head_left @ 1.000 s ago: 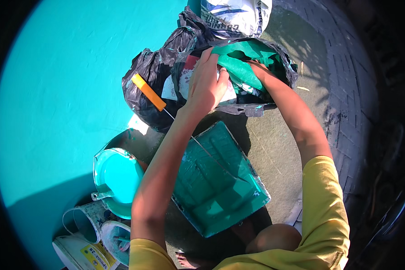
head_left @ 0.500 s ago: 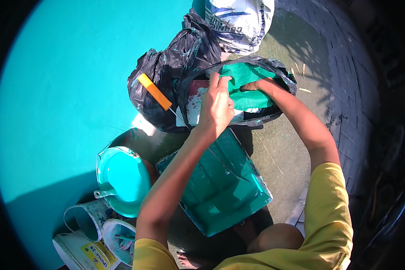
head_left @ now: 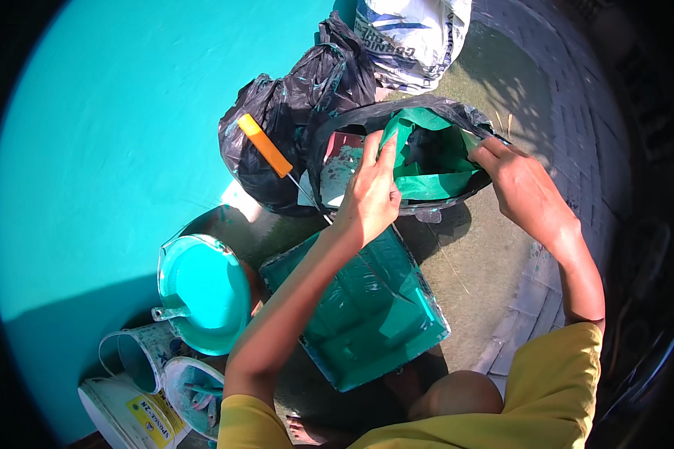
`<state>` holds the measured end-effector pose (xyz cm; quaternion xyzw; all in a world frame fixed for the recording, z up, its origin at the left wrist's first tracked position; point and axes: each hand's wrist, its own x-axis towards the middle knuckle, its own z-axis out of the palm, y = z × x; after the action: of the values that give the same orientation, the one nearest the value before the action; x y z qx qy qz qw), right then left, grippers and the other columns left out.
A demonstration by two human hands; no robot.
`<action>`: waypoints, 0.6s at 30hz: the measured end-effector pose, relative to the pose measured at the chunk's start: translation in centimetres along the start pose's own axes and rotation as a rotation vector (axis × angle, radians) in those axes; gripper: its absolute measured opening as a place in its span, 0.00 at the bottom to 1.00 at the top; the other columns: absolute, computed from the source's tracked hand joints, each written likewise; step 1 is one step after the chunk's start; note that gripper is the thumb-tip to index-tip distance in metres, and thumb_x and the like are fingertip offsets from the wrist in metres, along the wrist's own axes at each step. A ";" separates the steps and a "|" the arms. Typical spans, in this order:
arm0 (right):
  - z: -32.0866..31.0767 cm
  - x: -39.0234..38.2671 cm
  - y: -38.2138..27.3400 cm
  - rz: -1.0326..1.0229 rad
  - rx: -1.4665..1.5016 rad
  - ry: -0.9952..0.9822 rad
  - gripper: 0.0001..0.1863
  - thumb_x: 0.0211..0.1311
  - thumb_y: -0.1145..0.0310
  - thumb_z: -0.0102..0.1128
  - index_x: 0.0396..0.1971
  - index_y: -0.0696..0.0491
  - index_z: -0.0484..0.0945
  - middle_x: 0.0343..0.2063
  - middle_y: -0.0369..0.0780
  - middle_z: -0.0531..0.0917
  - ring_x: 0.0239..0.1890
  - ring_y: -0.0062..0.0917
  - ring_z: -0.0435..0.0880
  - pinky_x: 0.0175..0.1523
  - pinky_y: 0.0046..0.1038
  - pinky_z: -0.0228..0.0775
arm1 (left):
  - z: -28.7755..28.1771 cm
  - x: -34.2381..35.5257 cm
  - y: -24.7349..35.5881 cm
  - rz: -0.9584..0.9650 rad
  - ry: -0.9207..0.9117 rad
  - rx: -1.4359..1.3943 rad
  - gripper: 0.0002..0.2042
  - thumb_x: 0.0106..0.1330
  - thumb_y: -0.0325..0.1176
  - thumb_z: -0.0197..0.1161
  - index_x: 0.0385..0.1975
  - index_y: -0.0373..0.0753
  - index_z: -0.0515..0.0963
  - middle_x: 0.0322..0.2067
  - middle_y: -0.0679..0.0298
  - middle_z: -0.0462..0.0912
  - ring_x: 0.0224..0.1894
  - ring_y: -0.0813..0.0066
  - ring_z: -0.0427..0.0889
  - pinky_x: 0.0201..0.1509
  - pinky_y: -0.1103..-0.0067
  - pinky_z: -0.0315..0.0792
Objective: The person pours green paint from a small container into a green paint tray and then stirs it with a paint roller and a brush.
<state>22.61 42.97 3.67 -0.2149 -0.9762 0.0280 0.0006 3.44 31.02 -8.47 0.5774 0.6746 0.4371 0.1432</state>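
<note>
An open black plastic bag (head_left: 472,120) is seen on the ground at the foot of a turquoise wall (head_left: 127,112), its mouth spread between both hands. The left hand (head_left: 371,191) is closed on the near rim of the bag, fingers pinching a fold of green paint-stained sheet (head_left: 427,161) that lies partly inside the bag. The right hand (head_left: 513,176) is closed on the far right rim, holding it out. The sheet is judged light, limp and probably tacky with paint; it is best taken by a dry edge or fold. The bag film is judged thin and slippery, liable to tear if pulled hard, so the rim should be gathered rather than pinched. A second knotted black bag (head_left: 277,135) sits just beside it, with an orange-handled tool (head_left: 266,146) resting across it. A green-coated paint tray (head_left: 367,314) lies on the ground below the forearms, a pail of turquoise paint (head_left: 202,292) left of it, and a white printed sack (head_left: 412,37) beyond.
</note>
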 end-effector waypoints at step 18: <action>0.9 -6.8 1.1 0.193 0.080 0.178 0.23 0.52 0.87 0.51 0.51 0.59 0.75 0.43 0.52 0.81 0.43 0.46 0.82 0.47 0.42 0.76 | -4.4 -2.5 -8.4 -0.099 0.093 0.526 0.33 0.52 0.30 0.70 0.58 0.34 0.62 0.50 0.45 0.69 0.52 0.45 0.74 0.54 0.60 0.71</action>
<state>29.20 41.09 2.77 -0.3090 -0.9453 0.0475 0.0932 -4.36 27.33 -13.03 0.5403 0.7983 0.2653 -0.0214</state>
